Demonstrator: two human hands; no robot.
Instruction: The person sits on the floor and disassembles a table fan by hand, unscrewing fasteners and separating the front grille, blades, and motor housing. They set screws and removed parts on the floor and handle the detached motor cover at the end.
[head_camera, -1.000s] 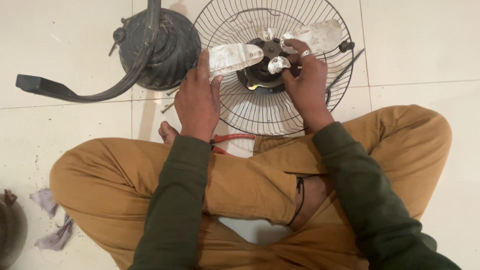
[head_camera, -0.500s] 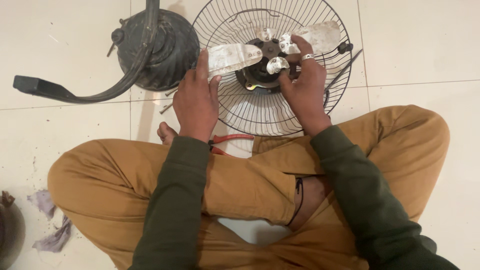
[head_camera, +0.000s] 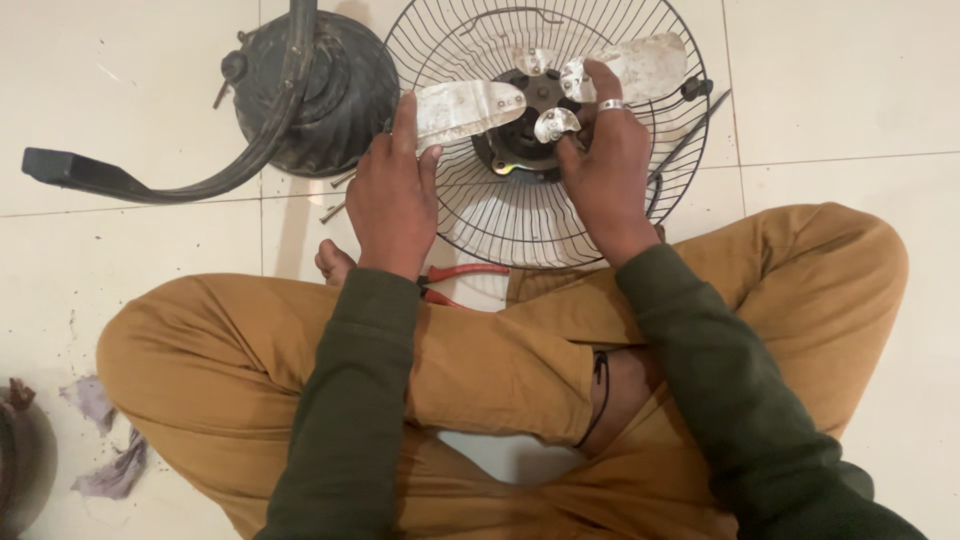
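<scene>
Two hands: left hand (head_camera: 393, 195), right hand (head_camera: 605, 170). One ring (head_camera: 611, 104) on the right hand. One wire fan guard (head_camera: 545, 130). Three metal fan blades (head_camera: 465, 105) visible on one hub (head_camera: 527, 140). One dark fan motor housing (head_camera: 320, 90). One curved black stand arm (head_camera: 150, 180). One pair of red-handled pliers (head_camera: 462, 272). Two loose bolts (head_camera: 335, 205) on the floor. Two grey rag scraps (head_camera: 110, 470). One bare foot (head_camera: 333, 262).
</scene>
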